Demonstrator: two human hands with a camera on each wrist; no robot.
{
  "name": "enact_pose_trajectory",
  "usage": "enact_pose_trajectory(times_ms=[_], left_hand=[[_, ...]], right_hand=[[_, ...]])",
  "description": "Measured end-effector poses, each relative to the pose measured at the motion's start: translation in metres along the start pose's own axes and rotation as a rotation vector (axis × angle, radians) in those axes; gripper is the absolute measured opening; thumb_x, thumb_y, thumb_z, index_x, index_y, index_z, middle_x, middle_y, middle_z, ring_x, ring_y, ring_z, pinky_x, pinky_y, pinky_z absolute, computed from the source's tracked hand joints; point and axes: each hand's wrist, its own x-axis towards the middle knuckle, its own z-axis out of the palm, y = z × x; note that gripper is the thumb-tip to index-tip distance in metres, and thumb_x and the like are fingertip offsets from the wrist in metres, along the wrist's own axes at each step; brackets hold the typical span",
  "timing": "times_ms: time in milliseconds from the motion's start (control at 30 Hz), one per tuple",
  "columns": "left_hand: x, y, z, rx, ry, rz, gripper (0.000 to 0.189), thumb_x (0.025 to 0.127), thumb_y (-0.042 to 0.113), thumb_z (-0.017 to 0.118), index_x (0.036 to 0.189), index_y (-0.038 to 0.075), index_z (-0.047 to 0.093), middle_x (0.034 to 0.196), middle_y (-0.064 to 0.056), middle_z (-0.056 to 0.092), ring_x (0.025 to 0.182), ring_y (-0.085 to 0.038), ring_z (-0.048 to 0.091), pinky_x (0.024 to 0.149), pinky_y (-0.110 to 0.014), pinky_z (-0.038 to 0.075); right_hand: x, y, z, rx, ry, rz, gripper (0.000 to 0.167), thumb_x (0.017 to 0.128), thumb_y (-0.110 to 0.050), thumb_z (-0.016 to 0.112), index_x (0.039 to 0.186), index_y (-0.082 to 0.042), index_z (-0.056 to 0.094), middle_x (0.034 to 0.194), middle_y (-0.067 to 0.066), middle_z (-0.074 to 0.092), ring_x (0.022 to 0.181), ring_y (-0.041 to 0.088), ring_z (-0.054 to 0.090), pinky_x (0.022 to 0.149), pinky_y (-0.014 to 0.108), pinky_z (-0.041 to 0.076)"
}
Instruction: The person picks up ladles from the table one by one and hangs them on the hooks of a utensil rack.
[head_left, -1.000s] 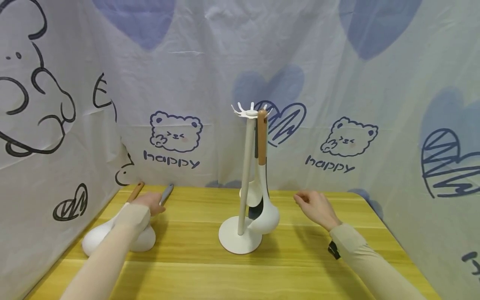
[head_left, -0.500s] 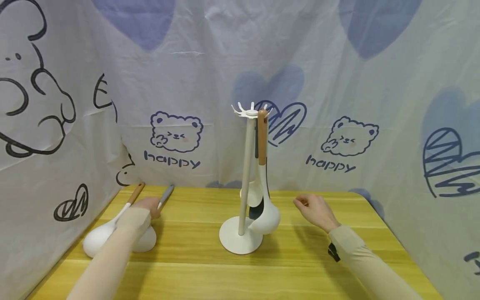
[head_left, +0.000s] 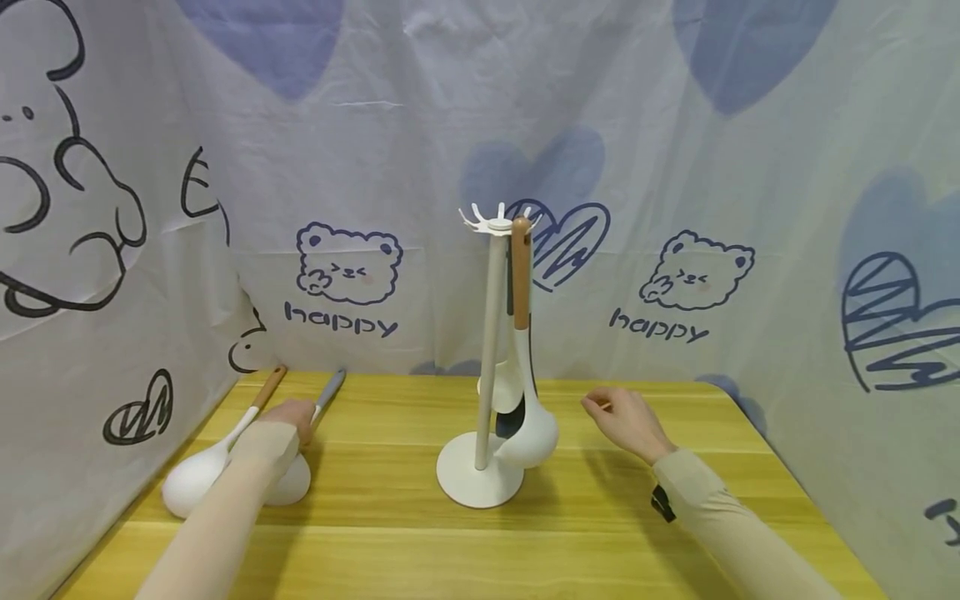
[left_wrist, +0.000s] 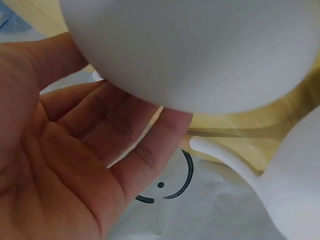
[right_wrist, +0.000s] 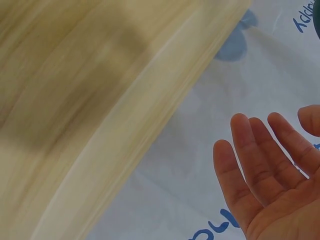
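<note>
At the left of the table my left hand (head_left: 287, 417) holds a grey-handled utensil (head_left: 331, 387) near its neck; part of its rounded white head shows under the forearm. Up close in the left wrist view, that smooth white head (left_wrist: 200, 55) hides the tips of my thumb and fingers. Just left of it lies a brown-handled ladle (head_left: 197, 479) with a big white bowl. My right hand (head_left: 626, 423) is over the right side of the table, holding nothing; its fingers (right_wrist: 252, 155) are loosely bent in the right wrist view.
Mid-table stands a white utensil rack (head_left: 487, 358) with a round base and a ring of hooks. From it hang a brown-handled white ladle (head_left: 532, 437), a black-headed utensil (head_left: 512, 423) and a white-headed one (head_left: 506, 387). A printed curtain (head_left: 442, 300) borders the wooden table (head_left: 390, 542).
My left hand has drawn back slightly along the grey-handled utensil toward its head, and its fingers have closed in. My right hand stays nearly in place.
</note>
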Motion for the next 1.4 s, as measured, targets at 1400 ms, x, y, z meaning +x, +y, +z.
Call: enact_pose_trajectory(times_ms=[1400], left_hand=[[-0.017,0.029,-0.016,-0.187,0.052,0.085,0.014,0.089,0.001,0.063,0.101,-0.006,0.060,0.080,-0.010,0.063,0.064,-0.017,0.062,0.059,-0.029,0.052]], right_hand=[[-0.001,-0.008,0.004,0.005,-0.024,-0.027,0.029,0.099,-0.028,0.057,0.118,-0.008,0.070,0.116,0.011,0.071,0.099,0.028,0.068,0.087,0.046,0.057]])
